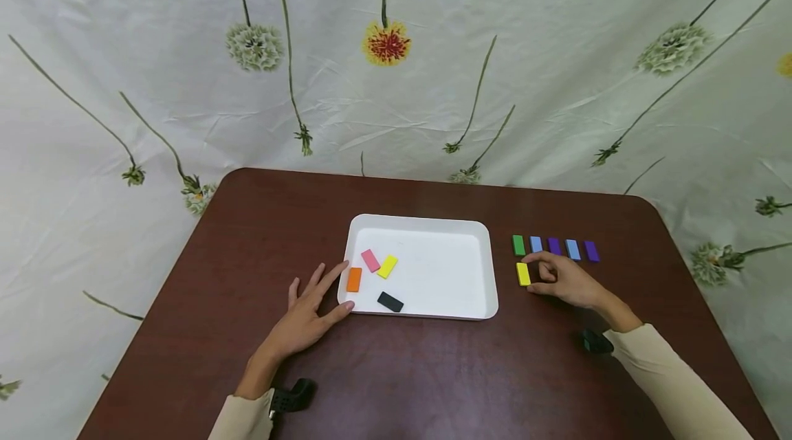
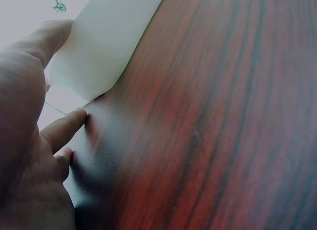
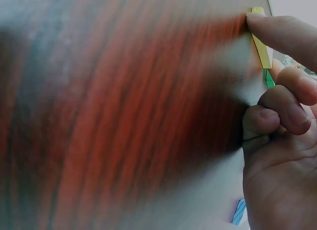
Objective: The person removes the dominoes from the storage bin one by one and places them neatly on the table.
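Note:
My right hand (image 1: 572,282) pinches a yellow block (image 1: 523,273) between thumb and index finger, just right of the white tray (image 1: 442,268). In the right wrist view the thumb lies against one end of that yellow block (image 3: 262,46), while the other fingers curl toward the palm. With fingers spread, my left hand (image 1: 303,326) touches the tray's left edge at the thumb and index fingertip. Inside the tray, toward its left side, lie an orange block (image 1: 354,280), a pink block (image 1: 370,260), another yellow block (image 1: 387,267) and a black block (image 1: 390,301).
Beyond the right hand runs a row of small blocks: a green block (image 1: 518,245), then blue and purple ones, ending with a purple block (image 1: 591,251). Everything stands on a dark wooden table (image 1: 408,371). A flowered white cloth (image 1: 346,96) hangs behind its far edge.

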`<state>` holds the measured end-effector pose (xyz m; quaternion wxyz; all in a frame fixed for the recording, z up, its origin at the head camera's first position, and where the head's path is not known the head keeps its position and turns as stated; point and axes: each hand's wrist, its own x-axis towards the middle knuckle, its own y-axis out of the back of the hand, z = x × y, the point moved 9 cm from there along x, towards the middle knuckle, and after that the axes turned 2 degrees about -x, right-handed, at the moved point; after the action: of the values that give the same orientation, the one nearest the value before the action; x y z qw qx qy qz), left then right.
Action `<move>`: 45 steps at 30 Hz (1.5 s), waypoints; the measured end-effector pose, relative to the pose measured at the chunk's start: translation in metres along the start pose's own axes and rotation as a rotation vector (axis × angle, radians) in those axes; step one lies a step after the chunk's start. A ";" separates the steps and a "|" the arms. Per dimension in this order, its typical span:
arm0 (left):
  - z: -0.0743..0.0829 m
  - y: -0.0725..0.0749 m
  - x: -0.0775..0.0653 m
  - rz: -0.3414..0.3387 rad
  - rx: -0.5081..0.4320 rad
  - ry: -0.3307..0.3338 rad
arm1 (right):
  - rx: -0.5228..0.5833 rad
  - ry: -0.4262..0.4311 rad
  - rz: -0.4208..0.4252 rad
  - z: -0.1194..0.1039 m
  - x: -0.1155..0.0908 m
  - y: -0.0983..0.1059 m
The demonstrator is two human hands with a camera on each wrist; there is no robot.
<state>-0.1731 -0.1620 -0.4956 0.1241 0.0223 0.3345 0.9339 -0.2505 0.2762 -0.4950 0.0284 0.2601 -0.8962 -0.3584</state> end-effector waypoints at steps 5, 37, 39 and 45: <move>-0.002 -0.001 -0.001 0.001 -0.003 0.000 | 0.000 0.016 0.011 -0.001 -0.001 0.000; 0.000 -0.001 -0.001 -0.005 -0.003 0.005 | 0.139 0.167 -0.023 -0.123 0.067 -0.016; 0.000 -0.001 -0.001 -0.006 0.000 0.005 | 0.083 0.192 -0.067 -0.133 0.078 -0.024; 0.000 0.001 -0.002 0.001 -0.007 -0.003 | -0.093 0.188 -0.195 -0.163 0.113 -0.048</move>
<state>-0.1718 -0.1632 -0.4946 0.1242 0.0235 0.3311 0.9351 -0.2879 0.0896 -0.4210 0.0894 0.3767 -0.8425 -0.3745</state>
